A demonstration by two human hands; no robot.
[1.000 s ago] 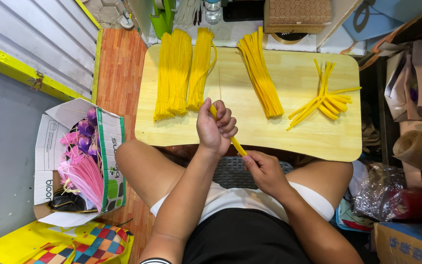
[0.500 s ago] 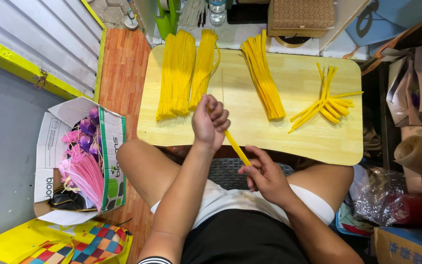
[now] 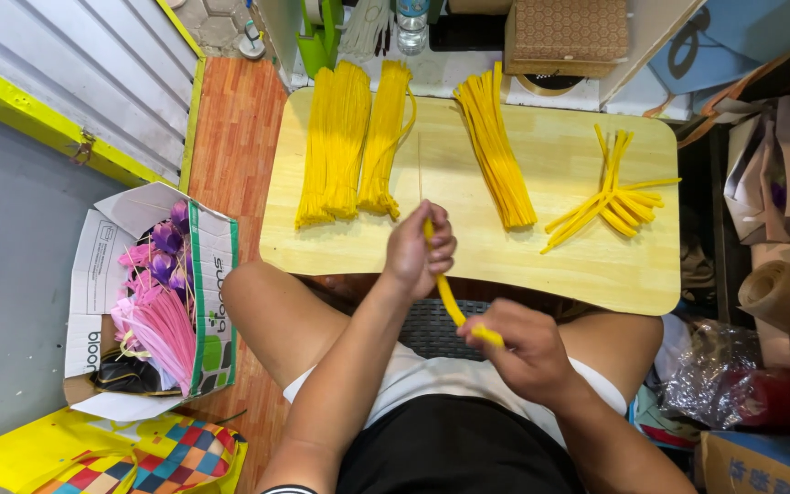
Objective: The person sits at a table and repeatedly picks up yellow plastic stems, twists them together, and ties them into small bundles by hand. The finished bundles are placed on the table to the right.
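A single yellow pipe cleaner (image 3: pixel 448 297) runs between both my hands over my lap. My left hand (image 3: pixel 420 249) is closed around its upper end at the near edge of the light wooden table (image 3: pixel 468 247). My right hand (image 3: pixel 518 346) grips its lower end close to my body. On the table lie two thick bundles of yellow pipe cleaners (image 3: pixel 336 142) at the left, a slimmer bundle (image 3: pixel 496 151) in the middle, and a loose fanned pile (image 3: pixel 610 197) at the right. A thin stick (image 3: pixel 420 165) lies between the bundles.
A cardboard box (image 3: pixel 93 274) with pink and purple pipe-cleaner flowers stands on the floor at my left. A woven box (image 3: pixel 567 29), a bottle (image 3: pixel 411 23) and green items sit behind the table. Bags and paper rolls crowd the right side.
My left hand has shifted slightly right and down along the pipe cleaner while my right hand drew its lower end toward my body. The bundles on the table have not moved.
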